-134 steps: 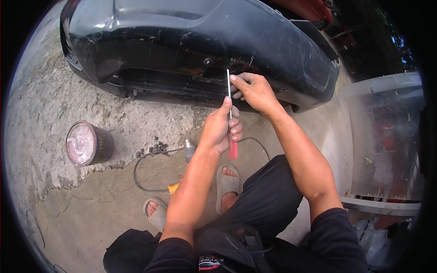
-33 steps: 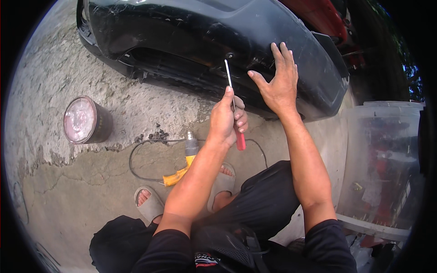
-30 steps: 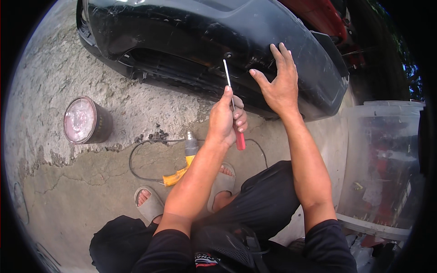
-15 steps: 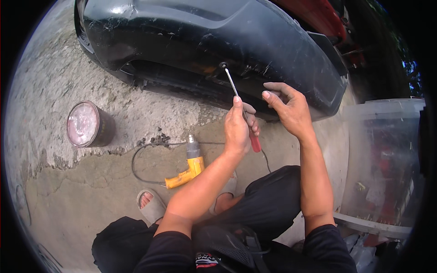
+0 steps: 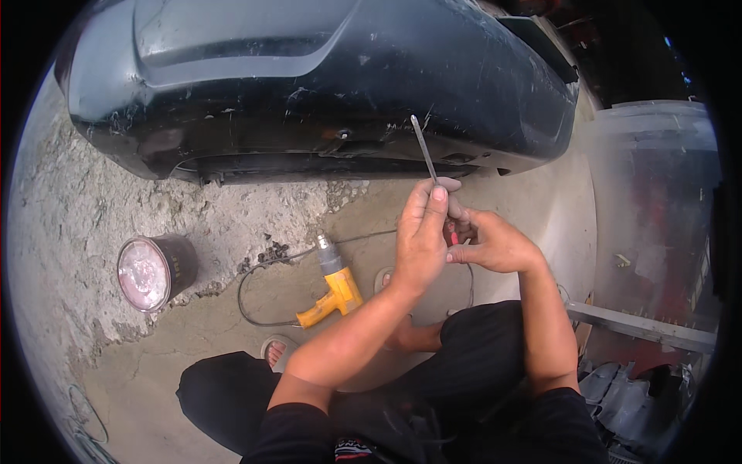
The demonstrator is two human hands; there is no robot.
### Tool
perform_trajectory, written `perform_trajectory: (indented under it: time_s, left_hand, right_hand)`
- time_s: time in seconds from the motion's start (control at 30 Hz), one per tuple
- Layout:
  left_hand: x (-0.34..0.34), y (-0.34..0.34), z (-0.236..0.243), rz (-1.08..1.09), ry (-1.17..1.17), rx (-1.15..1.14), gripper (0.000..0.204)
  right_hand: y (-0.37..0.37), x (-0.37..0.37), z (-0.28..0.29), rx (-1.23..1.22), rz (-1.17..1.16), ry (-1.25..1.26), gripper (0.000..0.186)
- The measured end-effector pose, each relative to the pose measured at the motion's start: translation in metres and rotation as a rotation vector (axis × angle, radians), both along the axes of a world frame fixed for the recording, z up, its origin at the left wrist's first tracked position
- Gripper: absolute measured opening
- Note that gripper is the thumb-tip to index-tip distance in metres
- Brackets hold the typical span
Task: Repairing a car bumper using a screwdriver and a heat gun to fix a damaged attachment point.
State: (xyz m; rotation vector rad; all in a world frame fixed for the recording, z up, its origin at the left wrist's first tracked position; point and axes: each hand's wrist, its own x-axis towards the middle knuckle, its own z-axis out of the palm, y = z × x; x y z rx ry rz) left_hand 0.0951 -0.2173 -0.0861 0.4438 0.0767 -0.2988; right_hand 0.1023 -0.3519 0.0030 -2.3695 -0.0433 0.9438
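A screwdriver (image 5: 424,147) with a bare metal shaft and a red handle points up and away from me. My left hand (image 5: 421,236) is closed round it, thumb along the lower shaft. My right hand (image 5: 502,246) has its fingers closed at the red handle, which is mostly hidden between both hands. Beyond the tip lies a scuffed black car bumper (image 5: 325,93). The tip overlaps the bumper in the picture, and whether they touch cannot be made out. A small light-coloured fastener (image 5: 344,134) sits in the bumper's lower face, left of the tip.
A yellow heat gun (image 5: 338,288) lies on the concrete between the bumper and my feet, its dark cord looping around it. Farther left stands a round tub (image 5: 147,272) with a pinkish-white top. A large translucent plastic container (image 5: 649,209) is at the right.
The screwdriver tip has moved away from the fastener, to its right. My right hand has come down from the bumper to the red handle. The view has shifted, too.
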Motion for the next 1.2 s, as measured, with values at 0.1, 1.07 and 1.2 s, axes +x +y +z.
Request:
perform_trajectory:
  time_s: [0.1,1.07,1.2]
  left_hand:
    - [0.012,0.005,0.025,-0.125,-0.050,0.083,0.032]
    - [-0.097,0.086,-0.187,-1.551,-0.831,1.910,0.058]
    - [-0.133,0.112,-0.246,-1.356,-0.523,2.064,0.076]
  right_hand:
    - [-0.001,-0.012,0.011,0.278,-0.362,0.084,0.054]
    - [-0.033,-0.093,-0.074,0.635,-1.081,0.020,0.025]
    - [-0.026,-0.080,-0.083,0.722,-1.000,0.045,0.018]
